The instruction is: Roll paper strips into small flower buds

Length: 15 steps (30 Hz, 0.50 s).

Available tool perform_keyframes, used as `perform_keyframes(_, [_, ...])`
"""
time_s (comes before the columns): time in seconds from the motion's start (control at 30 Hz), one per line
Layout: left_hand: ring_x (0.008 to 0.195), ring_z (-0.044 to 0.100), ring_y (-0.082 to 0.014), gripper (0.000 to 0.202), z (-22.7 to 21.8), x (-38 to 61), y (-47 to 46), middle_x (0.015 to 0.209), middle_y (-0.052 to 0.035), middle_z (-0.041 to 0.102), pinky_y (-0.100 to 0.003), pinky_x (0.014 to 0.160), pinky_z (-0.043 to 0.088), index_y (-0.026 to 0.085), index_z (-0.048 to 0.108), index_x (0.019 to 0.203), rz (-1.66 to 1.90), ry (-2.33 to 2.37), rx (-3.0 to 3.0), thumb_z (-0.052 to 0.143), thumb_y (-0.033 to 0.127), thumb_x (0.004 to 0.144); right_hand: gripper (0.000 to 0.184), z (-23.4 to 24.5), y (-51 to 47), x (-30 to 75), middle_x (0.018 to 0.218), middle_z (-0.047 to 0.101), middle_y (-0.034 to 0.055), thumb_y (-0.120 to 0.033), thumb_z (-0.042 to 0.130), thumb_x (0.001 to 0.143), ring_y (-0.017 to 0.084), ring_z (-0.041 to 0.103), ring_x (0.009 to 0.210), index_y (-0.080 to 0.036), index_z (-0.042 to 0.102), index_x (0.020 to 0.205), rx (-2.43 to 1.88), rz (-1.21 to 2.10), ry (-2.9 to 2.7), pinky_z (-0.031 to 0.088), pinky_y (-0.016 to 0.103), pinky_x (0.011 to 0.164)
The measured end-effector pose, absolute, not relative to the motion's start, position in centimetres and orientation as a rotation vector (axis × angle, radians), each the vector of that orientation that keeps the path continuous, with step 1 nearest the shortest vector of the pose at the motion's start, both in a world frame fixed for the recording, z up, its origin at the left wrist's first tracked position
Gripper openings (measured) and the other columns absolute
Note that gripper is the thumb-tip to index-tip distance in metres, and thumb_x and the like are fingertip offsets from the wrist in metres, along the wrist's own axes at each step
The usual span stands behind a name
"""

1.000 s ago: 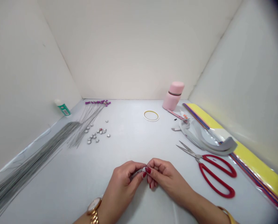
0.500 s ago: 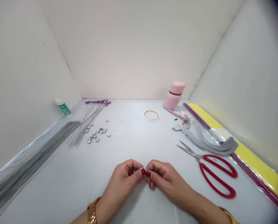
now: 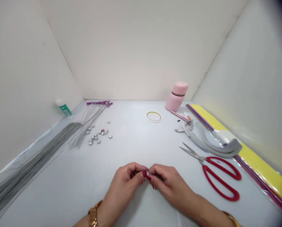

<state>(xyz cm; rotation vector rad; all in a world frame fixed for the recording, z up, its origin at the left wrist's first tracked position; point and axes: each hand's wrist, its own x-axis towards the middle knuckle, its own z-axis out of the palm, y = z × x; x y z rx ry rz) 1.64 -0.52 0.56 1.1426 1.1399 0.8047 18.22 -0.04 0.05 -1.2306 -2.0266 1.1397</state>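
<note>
My left hand (image 3: 131, 178) and my right hand (image 3: 165, 179) meet over the table near its front. Between the pinched thumbs and forefingers is a tiny silvery-white piece (image 3: 147, 173), mostly covered by the fingertips; it looks like a small folded paper star, though its full shape is hidden. Both hands are closed on it, thumbs nearly touching. Beyond them to the left lie several small silver stars (image 3: 96, 138), one with a reddish mark. Off to the right of my right hand rest scissors (image 3: 202, 158) with red handles, blades parted.
Grey wire stems (image 3: 34, 164) fill the left side, and purple-tipped stems (image 3: 99, 103) lie behind. A glue bottle (image 3: 65, 110) leans at left. Toward the back are a tape roll (image 3: 154, 121) and pink flask (image 3: 176, 97). Silvery strips (image 3: 212, 146) and coloured sheets (image 3: 252, 157) lie right.
My right fingertips have shifted slightly toward my left ones and changed their pinch. A bit more of the silvery piece shows between them. The table items stay put.
</note>
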Motion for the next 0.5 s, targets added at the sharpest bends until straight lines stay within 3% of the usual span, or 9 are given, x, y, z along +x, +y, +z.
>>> perform_keyframes(0.13, [0.072,0.058,-0.0172,0.011,0.7,1.62,-0.73,0.074,-0.0035,0.068,-0.028,0.069,0.043,0.016,0.065,0.075,0.826,1.212,1.192,0.056,0.022,0.074,0.016,-0.1,0.0,18.19,0.056,0.049,-0.0033,-0.022,0.047,0.082,0.011,0.043,0.052,-0.019,0.053,0.067,-1.262,1.098,-2.019,0.034,0.02,0.051])
perform_keyframes(0.5, [0.063,0.056,-0.0125,0.009,0.54,2.11,-0.75,0.067,-0.0007,0.063,-0.023,0.061,0.042,0.014,0.063,0.074,0.887,1.146,0.898,0.061,0.023,0.071,0.017,0.02,-0.03,18.17,0.055,0.049,-0.004,-0.02,0.044,0.082,0.01,0.042,0.051,-0.019,0.051,0.067,-1.236,1.191,-1.988,0.034,0.02,0.05])
